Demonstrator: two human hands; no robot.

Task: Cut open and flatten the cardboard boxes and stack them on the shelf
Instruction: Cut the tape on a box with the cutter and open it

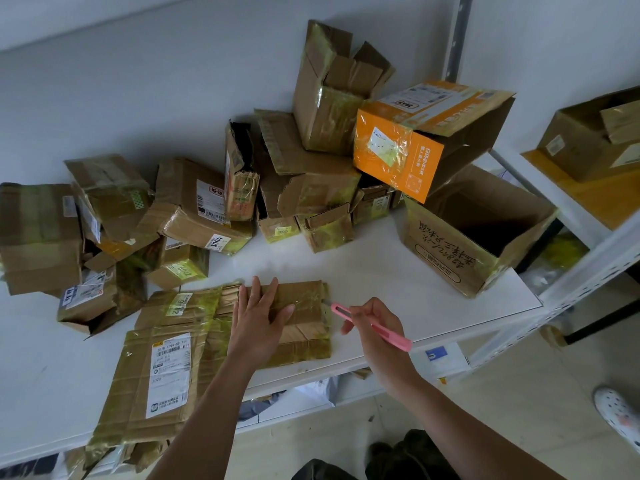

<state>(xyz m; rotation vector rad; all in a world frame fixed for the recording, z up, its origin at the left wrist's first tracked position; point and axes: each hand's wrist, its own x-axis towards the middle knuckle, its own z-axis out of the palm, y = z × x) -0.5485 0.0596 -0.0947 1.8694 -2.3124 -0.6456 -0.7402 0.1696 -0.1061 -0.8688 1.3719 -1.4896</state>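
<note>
Head view: nearest on the white shelf point(398, 271) is a flattened box with a shipping label point(152, 379), overhanging the front edge. Touching its far side lies a second flattened box point(298, 327), wrapped in yellowish tape. Left hand point(258, 318) lies flat on that second box, fingers straight and spread, palm down. Right hand point(375, 322) grips a pink box cutter point(372, 327), fingers curled round the handle; the cutter's tip sits just at the box's right edge. Can't tell if the blade is out.

Behind the hands, a loose pile of uncut boxes point(194, 202) runs along the wall, most crushed or torn, several with labels. To the right, a large open box point(460, 247) sits on its side with the opening facing right. On top of it rests an orange box point(398, 150), open too, and a tall brown box point(325, 98) stands just behind that, flaps up.

Far right, a second shelf unit holds another brown box point(585, 136). Floor at lower right shows a white shoe point(616, 410).
</note>
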